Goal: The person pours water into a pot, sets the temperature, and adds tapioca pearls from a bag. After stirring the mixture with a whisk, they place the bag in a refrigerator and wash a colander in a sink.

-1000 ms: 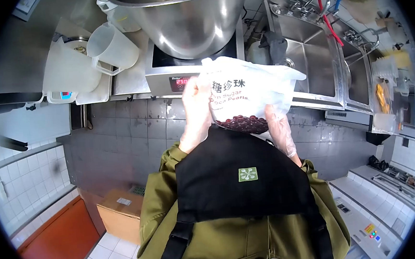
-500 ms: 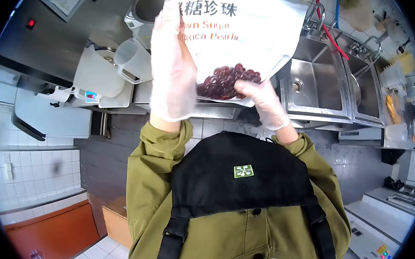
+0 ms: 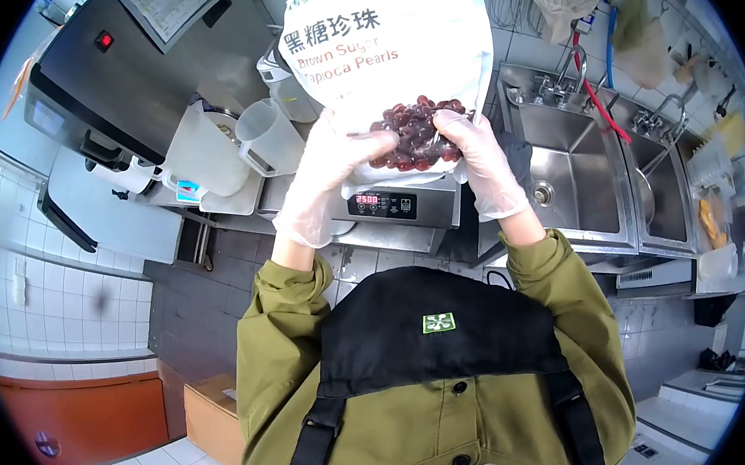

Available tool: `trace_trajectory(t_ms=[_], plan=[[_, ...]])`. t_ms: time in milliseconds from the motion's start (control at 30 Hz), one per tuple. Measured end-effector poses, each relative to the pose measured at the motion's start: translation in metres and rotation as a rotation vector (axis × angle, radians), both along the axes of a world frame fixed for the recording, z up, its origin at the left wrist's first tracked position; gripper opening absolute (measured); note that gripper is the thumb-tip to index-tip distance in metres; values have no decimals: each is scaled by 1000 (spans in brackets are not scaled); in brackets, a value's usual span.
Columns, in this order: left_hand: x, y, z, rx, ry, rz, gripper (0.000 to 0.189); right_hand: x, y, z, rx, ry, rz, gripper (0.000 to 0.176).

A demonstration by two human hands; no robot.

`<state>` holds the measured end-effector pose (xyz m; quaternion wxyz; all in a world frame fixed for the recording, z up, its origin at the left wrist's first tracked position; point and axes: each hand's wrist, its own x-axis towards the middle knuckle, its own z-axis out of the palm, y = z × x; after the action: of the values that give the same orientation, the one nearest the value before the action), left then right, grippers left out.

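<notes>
A white bag of brown sugar tapioca pearls [image 3: 403, 53] is held up in front of me, its printed side facing me. Dark red pearls show through a clear window near its lower edge. My left hand [image 3: 321, 171], in a clear glove, grips the bag's lower left, the thumb pressed on the window. On the lower right my right hand [image 3: 484, 160], also gloved, grips the bag with its thumb over the pearls. The fingers behind the bag are hidden. Below the bag shows an induction cooker panel [image 3: 381, 205] with a lit red display.
Two steel sinks [image 3: 571, 175] with taps and a red hose stand at the right. At the left are a clear measuring jug [image 3: 269, 138], a white container [image 3: 203, 154] and a steel machine [image 3: 119, 73]. A cardboard box [image 3: 213, 421] lies on the floor.
The bag has moved left and tilted slightly. My left hand has come from the bag's upper left side down to its lower left, thumb now on the window. The cooker panel has come into view.
</notes>
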<state>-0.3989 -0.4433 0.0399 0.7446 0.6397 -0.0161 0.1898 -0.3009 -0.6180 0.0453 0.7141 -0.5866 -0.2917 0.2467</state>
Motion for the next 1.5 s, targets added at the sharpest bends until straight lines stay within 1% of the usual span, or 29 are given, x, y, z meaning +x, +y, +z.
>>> trace_trajectory(t_ms=[33, 67, 100, 167, 200, 233, 267, 300, 333, 367, 400, 433, 467, 567, 667, 700, 800, 867, 933, 1000, 1033, 1100, 1133, 1267, 1333, 1367, 1400, 1467, 1500], plan=[[1, 2, 1, 8, 17, 38, 48, -9, 3, 7, 85, 54, 4, 40], [2, 4, 2, 16, 33, 76, 46, -9, 6, 6, 81, 60, -14, 40], [4, 5, -11, -79, -24, 110, 42, -8, 8, 3, 76, 66, -31, 40], [-10, 17, -15, -177, -24, -86, 46, -13, 12, 8, 92, 78, -30, 39], [-18, 16, -16, -220, -23, -180, 47, -14, 16, 6, 159, 107, -45, 31], [-36, -3, -4, -251, 4, -51, 46, -16, 27, 0, 223, 140, -61, 23], [-36, 2, -5, -224, 43, -23, 46, -15, 36, -7, 282, 175, -73, 17], [-35, 9, -8, -198, 82, 9, 46, -11, 40, -17, 253, 141, -38, 17], [-34, 19, -10, -171, 120, 40, 46, -15, 42, -10, 270, 147, 46, 21], [-34, 31, -10, -164, 150, -9, 45, -14, 49, -13, 241, 158, 67, 28], [-38, 33, -2, -153, 169, 19, 43, -14, 56, -16, 215, 171, 85, 37], [-41, 37, 3, -99, 176, 69, 42, -15, 62, -15, 229, 194, 132, 39], [-44, 42, 8, -42, 188, 116, 40, -19, 64, -10, 160, 189, 167, 42], [-49, 61, 20, 26, 306, 126, 37, -18, 88, -15, 164, 213, 405, 45], [-49, 90, 15, 65, 326, 155, 33, -21, 114, -19, 204, 261, 436, 34], [-50, 93, 23, 78, 261, 174, 31, -21, 124, -20, 218, 256, 435, 31], [-43, 137, 34, 162, 274, 197, 33, -33, 152, -7, 409, 375, 420, 32], [-34, 165, 52, 195, 380, 189, 32, -31, 185, -19, 490, 590, 417, 28], [-20, 181, 73, 155, 480, 142, 36, -25, 214, -24, 595, 707, 404, 30], [-8, 192, 90, 239, 545, 112, 34, -27, 229, -23, 655, 807, 374, 33], [0, 200, 97, 278, 603, 97, 34, -30, 239, -24, 713, 936, 361, 35], [16, 211, 106, 357, 676, 73, 33, -33, 247, -23, 781, 1013, 346, 34], [23, 217, 107, 401, 702, 128, 32, -35, 249, -23, 812, 1051, 341, 34], [45, 213, 133, 592, 785, 36, 30, -33, 258, -17, 771, 1125, 256, 34], [58, 217, 139, 662, 800, -30, 32, -32, 263, -16, 817, 1108, 234, 40], [61, 214, 144, 697, 864, 1, 32, -31, 262, -15, 833, 1129, 254, 41], [60, 198, 153, 805, 873, 90, 33, -30, 262, -13, 851, 1146, 276, 43], [70, 200, 158, 893, 888, 15, 34, -28, 262, -8, 829, 1178, 232, 42], [72, 195, 158, 849, 893, 37, 35, -28, 261, -4, 836, 1205, 213, 41]])
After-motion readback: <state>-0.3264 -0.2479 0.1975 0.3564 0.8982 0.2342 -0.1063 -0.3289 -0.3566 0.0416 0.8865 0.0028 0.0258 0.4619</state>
